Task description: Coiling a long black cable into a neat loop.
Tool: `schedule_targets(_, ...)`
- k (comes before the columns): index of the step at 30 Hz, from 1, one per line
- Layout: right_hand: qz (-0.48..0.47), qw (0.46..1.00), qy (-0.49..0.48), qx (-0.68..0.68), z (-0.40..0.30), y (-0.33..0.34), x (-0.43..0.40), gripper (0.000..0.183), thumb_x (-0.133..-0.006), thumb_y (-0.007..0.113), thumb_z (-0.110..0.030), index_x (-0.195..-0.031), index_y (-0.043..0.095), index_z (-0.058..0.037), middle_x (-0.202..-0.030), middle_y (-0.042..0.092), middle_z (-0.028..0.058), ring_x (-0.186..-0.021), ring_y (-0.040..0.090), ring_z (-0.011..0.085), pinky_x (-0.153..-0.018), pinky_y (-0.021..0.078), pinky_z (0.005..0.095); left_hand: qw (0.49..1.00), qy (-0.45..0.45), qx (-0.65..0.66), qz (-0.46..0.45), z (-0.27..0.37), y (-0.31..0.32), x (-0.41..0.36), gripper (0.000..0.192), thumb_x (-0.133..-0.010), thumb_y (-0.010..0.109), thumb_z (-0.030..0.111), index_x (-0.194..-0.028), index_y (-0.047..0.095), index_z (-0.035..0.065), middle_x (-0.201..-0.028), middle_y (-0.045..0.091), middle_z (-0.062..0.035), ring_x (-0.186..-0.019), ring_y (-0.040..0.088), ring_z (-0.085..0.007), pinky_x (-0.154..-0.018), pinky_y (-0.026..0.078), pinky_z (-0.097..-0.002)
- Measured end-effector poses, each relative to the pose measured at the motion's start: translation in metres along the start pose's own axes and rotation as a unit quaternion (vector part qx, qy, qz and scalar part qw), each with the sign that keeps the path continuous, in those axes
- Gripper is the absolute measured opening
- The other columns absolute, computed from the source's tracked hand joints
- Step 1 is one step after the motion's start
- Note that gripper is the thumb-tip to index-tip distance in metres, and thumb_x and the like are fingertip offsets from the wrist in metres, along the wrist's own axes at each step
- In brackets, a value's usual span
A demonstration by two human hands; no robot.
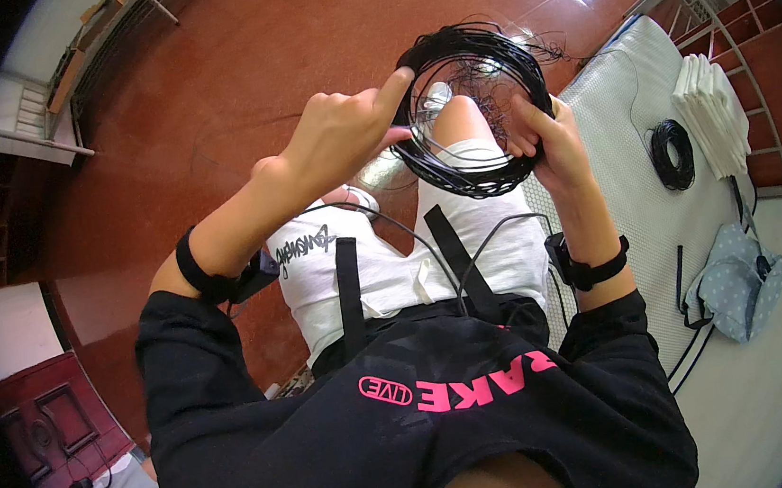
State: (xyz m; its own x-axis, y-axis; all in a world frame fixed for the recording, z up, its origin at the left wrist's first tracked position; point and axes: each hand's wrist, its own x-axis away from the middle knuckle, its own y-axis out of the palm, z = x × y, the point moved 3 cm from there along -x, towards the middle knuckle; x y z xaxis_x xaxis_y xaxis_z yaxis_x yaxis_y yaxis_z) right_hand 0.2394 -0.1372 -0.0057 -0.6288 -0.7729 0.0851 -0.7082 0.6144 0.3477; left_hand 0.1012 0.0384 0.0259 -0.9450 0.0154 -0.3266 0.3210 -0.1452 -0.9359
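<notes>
A large loose coil of thin black wire or cord (478, 187) is raised over my lap, in front of my knees. My right hand (543, 131) grips its right side, the thumb in front and some fingers showing inside the ring. At its left side my left hand (357, 122) touches the strands, index finger at the upper left and thumb lower down; how firmly it holds them I cannot tell. Tangled loose strands (479, 92) hang inside and behind the ring, and some stray out at the upper right. A smaller black coil (672, 154) lies on the quilted mat to my right.
Beside me the pale quilted mat (613, 185) bears a stack of folded white cloth (711, 114) and, farther back, a dotted light-blue fabric item (738, 282). Metal bed rails (736, 58) stand at the right. Thin grey cables (427, 247) cross my lap. A metal-framed rack (70, 77) stands at the upper left.
</notes>
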Motion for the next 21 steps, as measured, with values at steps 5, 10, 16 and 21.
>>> schedule_targets(5, 0.042, 0.998, 0.001, -0.043, 0.010, -0.008, -0.004, 0.018, -0.085, 0.057, -0.015, -0.073, 0.045, -0.0083, -0.051, 0.032, -0.0044, -0.040, 0.031, 0.0052, -0.039, 0.0285, 0.0214, 0.997, 0.064, -0.025, 0.019, -0.004, -0.005, 0.004, 0.020, -0.077, 0.061, 0.025, -0.070, 0.051, 0.0087, -0.059, 0.055, -0.0059, -0.054, 0.057, -0.0237, -0.044, 0.042, -0.0332)
schedule_targets(10, 0.036, 0.998, 0.012, -0.040, 0.014, -0.014, 0.000, 0.019, -0.083, 0.059, -0.014, -0.073, 0.045, -0.0076, -0.050, 0.033, -0.0041, -0.038, 0.032, 0.0051, -0.037, 0.0271, 0.0208, 0.994, 0.020, -0.055, 0.088, -0.025, -0.023, 0.004, 0.023, -0.079, 0.060, 0.022, -0.064, 0.050, 0.0078, -0.057, 0.054, -0.0066, -0.049, 0.055, -0.0218, -0.041, 0.041, -0.0319)
schedule_targets(16, 0.029, 0.997, 0.058, -0.046, 0.024, -0.009, 0.007, 0.021, -0.081, 0.062, -0.012, -0.072, 0.044, -0.0075, -0.048, 0.034, -0.0041, -0.036, 0.031, 0.0047, -0.035, 0.0255, 0.0207, 0.967, -0.018, -0.075, 0.245, -0.050, -0.060, -0.001, 0.024, -0.081, 0.061, 0.017, -0.064, 0.052, 0.0038, -0.051, 0.042, -0.0077, -0.040, 0.036, -0.0140, -0.038, 0.029, -0.0273)
schedule_targets(21, 0.002, 0.988, 0.075, -0.138, 0.027, 0.001, 0.007, 0.025, -0.083, 0.060, -0.013, -0.067, 0.041, -0.0093, -0.047, 0.031, -0.0049, -0.036, 0.028, 0.0045, -0.035, 0.0229, 0.0208, 0.963, -0.099, 0.016, 0.249, -0.046, -0.044, 0.001, 0.024, -0.083, 0.060, 0.018, -0.067, 0.053, 0.0011, -0.051, 0.040, -0.0056, -0.042, 0.034, -0.0093, -0.039, 0.028, -0.0267)
